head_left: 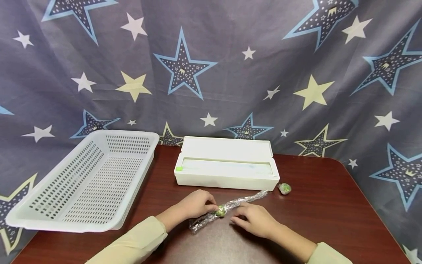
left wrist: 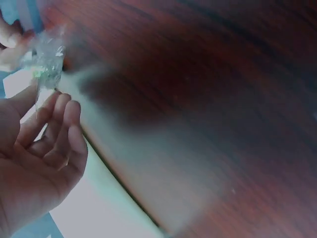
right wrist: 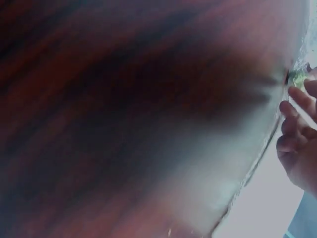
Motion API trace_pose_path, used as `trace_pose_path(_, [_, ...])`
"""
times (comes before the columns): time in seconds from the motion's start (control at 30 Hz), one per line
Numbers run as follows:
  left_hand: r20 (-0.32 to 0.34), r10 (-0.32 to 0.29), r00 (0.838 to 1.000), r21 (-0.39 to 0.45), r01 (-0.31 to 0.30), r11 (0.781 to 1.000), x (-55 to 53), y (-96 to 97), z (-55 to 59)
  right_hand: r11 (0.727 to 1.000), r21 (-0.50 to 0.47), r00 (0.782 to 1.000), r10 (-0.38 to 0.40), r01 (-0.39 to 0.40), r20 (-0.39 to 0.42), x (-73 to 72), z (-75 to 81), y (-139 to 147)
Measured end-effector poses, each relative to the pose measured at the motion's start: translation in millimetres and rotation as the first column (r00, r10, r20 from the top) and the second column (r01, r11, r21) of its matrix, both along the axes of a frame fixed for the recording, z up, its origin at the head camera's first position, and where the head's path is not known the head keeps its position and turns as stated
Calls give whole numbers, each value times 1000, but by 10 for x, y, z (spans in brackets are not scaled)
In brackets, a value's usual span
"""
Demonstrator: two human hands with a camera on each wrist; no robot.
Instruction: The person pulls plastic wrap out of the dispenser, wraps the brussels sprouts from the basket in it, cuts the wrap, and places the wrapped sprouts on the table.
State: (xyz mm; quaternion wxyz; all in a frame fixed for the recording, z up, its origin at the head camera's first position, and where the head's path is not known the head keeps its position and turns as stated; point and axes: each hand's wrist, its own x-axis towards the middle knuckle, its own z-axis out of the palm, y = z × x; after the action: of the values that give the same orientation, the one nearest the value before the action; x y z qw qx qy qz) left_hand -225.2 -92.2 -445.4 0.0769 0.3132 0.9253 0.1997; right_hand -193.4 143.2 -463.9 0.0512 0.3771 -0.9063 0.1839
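A twisted strip of clear cling film (head_left: 205,221) lies slantwise on the table, with a small round green piece (head_left: 220,211) in its middle. My left hand (head_left: 197,204) pinches the film at the green piece with thumb and fingertips. In the left wrist view the film (left wrist: 49,62) bunches up at the fingertips of this hand (left wrist: 44,148). My right hand (head_left: 255,220) is just right of the green piece, its fingers loosely bent and the thumb apart; a fingertip is at the film's edge. The right wrist view shows only part of that hand (right wrist: 299,141).
A long white box (head_left: 227,181) with its lid raised and a green slider (head_left: 179,168) stands behind the hands. Right of it lies a green piece wrapped in film (head_left: 284,189). A white perforated basket (head_left: 138,187) occupies the left side. A star-patterned curtain (head_left: 230,95) hangs behind the table.
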Motion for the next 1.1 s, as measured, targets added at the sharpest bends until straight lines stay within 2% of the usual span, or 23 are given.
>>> trace_pose_path(0.13, [150, 28, 988, 55, -36, 998, -11, 2, -32, 994, -55, 985, -80, 90, 150, -1, -59, -92])
trace_pose_path(0.23, [219, 34, 975, 76, -51, 996, -18, -12, -44, 983, -97, 967, -129, 153, 221, -4, -80, -162])
trace_pose_path(0.4, [254, 22, 967, 94, -47, 994, -29, -31, -25, 964, -140, 943, -178, 224, 282, -13, -80, -262])
trace_pose_path(0.57, [270, 7, 963, 107, -37, 994, -20, -34, -2, 952, -166, 921, -190, 257, 339, -24, -89, -309])
trace_pose_path(0.87, [381, 16, 924, 208, -102, 973, 1, -66, 8, 941, -212, 905, -164, 262, 393, -23, -117, -330])
trace_pose_path(0.97, [391, 11, 920, 220, -105, 970, 1, -75, 7, 936, -239, 895, -140, 260, 423, -18, -114, -329])
trace_pose_path(1.1, [384, 5, 923, 218, -96, 971, 0, -81, 2, 934, -262, 888, -106, 243, 448, -22, -114, -336])
